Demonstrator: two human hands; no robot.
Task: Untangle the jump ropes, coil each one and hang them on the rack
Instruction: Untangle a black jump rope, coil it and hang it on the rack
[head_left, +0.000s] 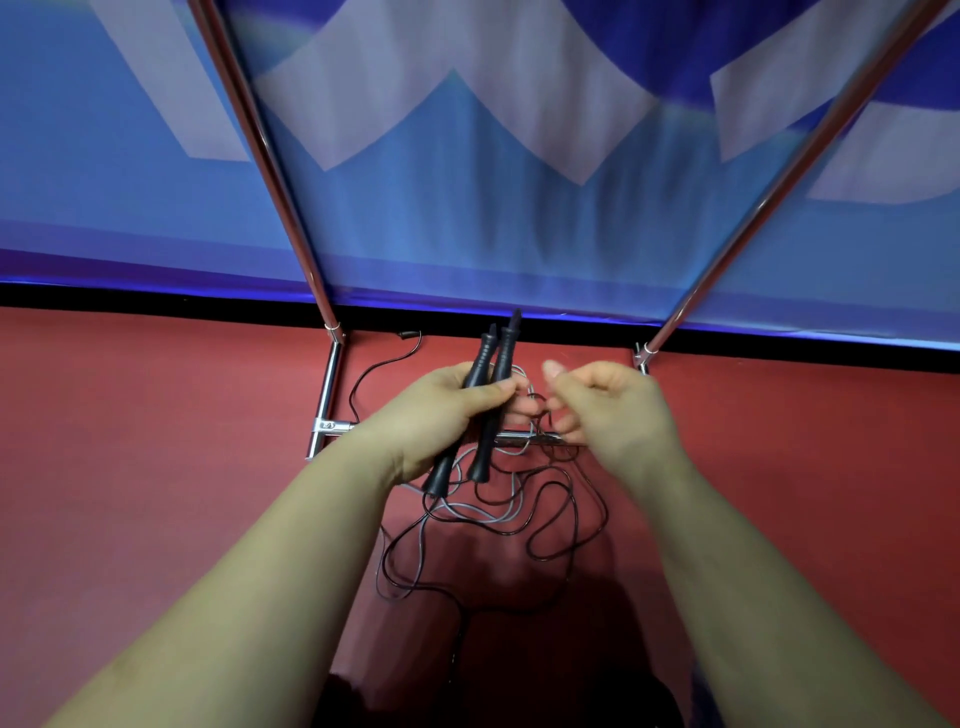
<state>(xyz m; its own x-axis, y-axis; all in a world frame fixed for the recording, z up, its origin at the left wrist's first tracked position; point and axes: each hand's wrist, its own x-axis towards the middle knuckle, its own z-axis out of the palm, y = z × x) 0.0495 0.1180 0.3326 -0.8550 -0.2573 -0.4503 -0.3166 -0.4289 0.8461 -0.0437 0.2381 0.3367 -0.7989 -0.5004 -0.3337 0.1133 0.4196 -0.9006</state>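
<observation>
Head view, looking down at both hands over a red carpeted floor.

Left hand: grip clamped round two black ribbed plastic jump-rope handles, held side by side, narrow tips pointing up and away, flared ends below the palm. Thumb lies across the front of both handles.

Right hand: fingers curled, thumb raised. Fingertips sit at a thin cord just right of the handles (contact looks like a pinch, but the cord is too thin and blurred to confirm; grip state cannot be told).

Tangle of thin black and grey jump-rope cords: hangs from the handles and hands and lies in loose overlapping loops on the floor between the forearms. One black strand runs toward the bottom edge of the picture.

A third small black handle end lies on the floor near the wall, its cord curving down toward the rack foot.

Chrome tube rack: two shiny uprights rise left and right; a low horizontal bar passes behind the hands, base foot at left.

Behind the rack: blue banner with pale wavy shapes.
</observation>
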